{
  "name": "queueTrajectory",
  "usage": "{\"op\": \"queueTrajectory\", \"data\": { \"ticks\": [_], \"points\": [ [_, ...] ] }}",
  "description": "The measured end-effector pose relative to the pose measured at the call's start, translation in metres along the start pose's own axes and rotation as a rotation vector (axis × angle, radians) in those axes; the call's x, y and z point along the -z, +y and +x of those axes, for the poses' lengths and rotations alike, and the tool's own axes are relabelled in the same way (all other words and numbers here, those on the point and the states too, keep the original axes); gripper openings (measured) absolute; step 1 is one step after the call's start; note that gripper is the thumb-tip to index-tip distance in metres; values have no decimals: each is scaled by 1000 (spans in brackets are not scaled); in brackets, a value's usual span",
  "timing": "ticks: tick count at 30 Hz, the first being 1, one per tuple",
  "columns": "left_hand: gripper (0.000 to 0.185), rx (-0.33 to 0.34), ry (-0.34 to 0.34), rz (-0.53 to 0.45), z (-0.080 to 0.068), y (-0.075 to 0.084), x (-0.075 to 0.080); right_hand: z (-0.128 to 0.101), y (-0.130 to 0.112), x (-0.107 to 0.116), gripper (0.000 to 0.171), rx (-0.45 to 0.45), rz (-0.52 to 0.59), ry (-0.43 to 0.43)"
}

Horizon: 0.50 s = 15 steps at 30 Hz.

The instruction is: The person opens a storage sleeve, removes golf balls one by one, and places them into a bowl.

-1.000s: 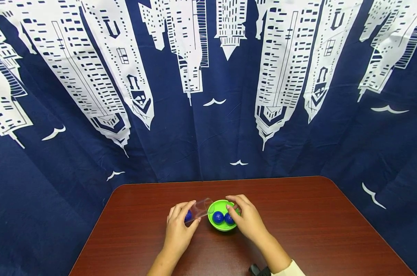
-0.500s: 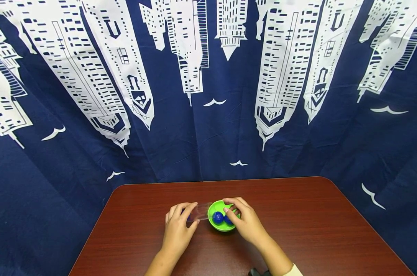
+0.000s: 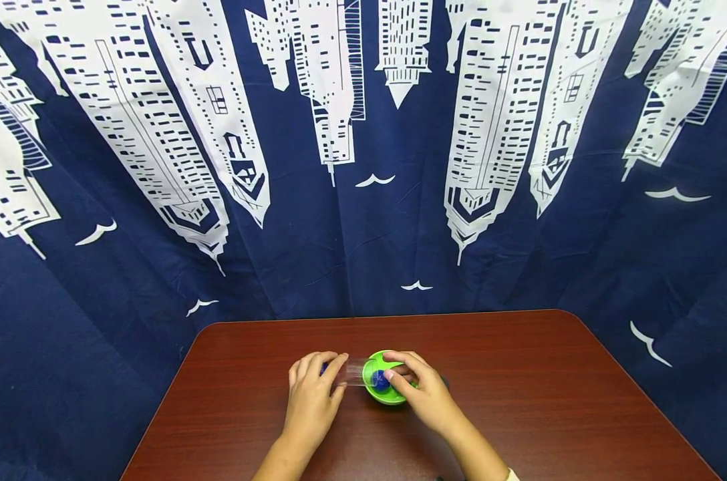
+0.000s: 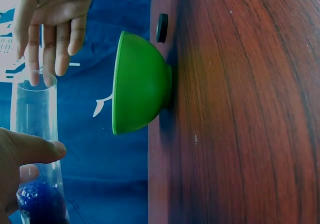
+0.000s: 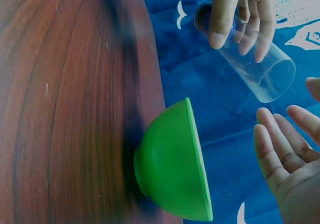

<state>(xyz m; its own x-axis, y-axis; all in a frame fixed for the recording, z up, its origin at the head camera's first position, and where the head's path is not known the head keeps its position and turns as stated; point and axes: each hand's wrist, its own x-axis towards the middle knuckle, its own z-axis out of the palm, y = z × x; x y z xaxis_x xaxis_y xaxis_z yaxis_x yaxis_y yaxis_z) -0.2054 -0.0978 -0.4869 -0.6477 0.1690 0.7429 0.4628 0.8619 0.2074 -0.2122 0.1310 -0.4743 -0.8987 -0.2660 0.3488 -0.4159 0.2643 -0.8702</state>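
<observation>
My left hand grips a clear tall cup, tipped nearly level, by its base end. Inside the cup, at that end, sits a blue ball. The cup's mouth points toward my right hand, which hovers over the green bowl with relaxed fingers and holds nothing. Both wrist views show the fingertips close to the cup's rim. The bowl stands upright on the table. One blue ball shows in it; my right hand covers the bowl's right part in the head view.
A small black disc lies on the table just beyond the bowl. The brown wooden table ends at a rounded far edge. Behind it hangs a navy cloth with white buildings and birds.
The cup has swung closer to level, its mouth now over the bowl's left rim. My right hand has shifted left toward it and now hides the second blue ball in the bowl.
</observation>
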Motion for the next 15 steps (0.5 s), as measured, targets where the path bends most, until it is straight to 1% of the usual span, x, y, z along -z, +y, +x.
{"op": "queueTrajectory", "data": {
  "ticks": [7, 15],
  "points": [
    [65, -33, 11, 21, 2, 1, 3, -1, 1, -6, 37, 6, 91, -46],
    [67, -64, 13, 28, 4, 3, 6, -5, 5, -12, 41, 17, 114, -55]
  ]
}}
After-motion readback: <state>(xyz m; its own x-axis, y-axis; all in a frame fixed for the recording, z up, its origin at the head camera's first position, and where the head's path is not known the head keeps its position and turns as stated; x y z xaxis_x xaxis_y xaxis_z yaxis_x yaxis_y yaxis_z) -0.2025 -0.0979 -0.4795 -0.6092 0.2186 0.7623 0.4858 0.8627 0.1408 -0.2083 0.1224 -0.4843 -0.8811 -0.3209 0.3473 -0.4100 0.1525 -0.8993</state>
